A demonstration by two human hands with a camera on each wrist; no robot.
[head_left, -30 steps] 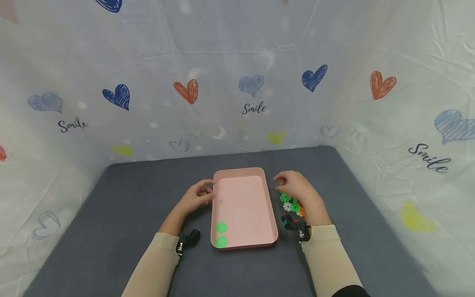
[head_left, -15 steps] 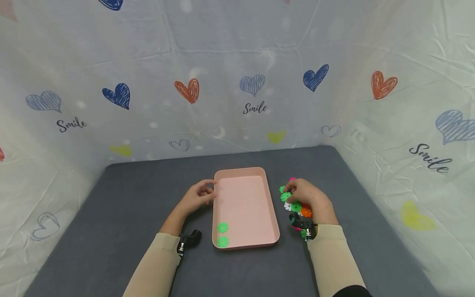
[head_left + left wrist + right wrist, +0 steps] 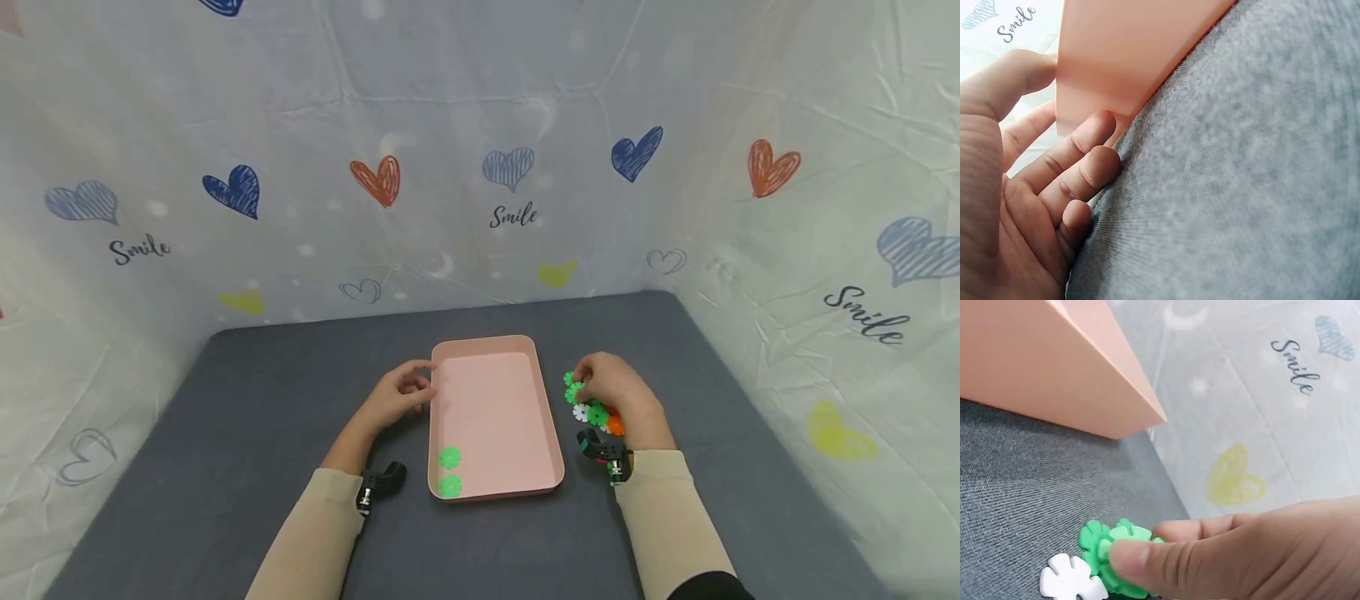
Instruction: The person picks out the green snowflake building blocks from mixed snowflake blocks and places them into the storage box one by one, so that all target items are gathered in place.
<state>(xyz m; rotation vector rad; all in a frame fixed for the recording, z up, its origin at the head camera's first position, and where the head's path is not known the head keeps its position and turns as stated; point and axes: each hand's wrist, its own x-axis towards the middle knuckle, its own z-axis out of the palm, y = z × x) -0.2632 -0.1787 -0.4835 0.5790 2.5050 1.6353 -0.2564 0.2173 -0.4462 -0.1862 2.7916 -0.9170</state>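
Note:
My left hand [image 3: 393, 398] holds the left rim of the shallow pink tray [image 3: 495, 417]. In the left wrist view the thumb and index reach over the tray's rim, and a curled middle finger touches its outer wall [image 3: 1129, 56]. To the tray's right, my right hand [image 3: 615, 385] pinches a light green flower-shaped plastic piece [image 3: 1129, 581] between thumb and fingers, above another green piece [image 3: 1090, 536]. Beside them lies a white flower piece [image 3: 1067, 578]. Two green pieces, an upper one [image 3: 450, 457] and a lower one [image 3: 450, 486], lie in the tray's near left corner.
More flower pieces, among them an orange one [image 3: 615, 425] and a green one [image 3: 597, 414], lie under and around the right hand and wrist. The dark grey tabletop [image 3: 300, 358] meets a hanging white cloth [image 3: 450, 100] printed with hearts at the back and sides.
The right hand has come down and right onto the pile of pieces, then shifted slightly up and left with its fingertips on a green piece. The left hand and tray stay put.

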